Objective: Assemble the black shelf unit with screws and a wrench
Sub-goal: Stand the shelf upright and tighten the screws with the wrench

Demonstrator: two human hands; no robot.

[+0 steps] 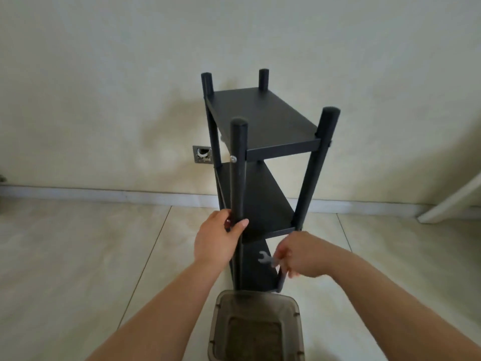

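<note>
The black shelf unit (pixel 263 118) stands upright on the tiled floor in front of the wall, with three boards between four round posts. A silver screw head (pixel 233 159) shows on the near left post at the top board. My left hand (pixel 217 239) grips that near left post beside the middle board. My right hand (pixel 299 255) holds a small silver wrench (pixel 266 259) low down by the near right post, in front of the bottom board. The wrench's open jaw points left.
A translucent grey plastic bin (pixel 256 329) stands on the floor just in front of the shelf, below my arms. A metal wall box (pixel 202 155) sits in the wall left of the shelf. A white slanted edge (pixel 453 199) shows at the right.
</note>
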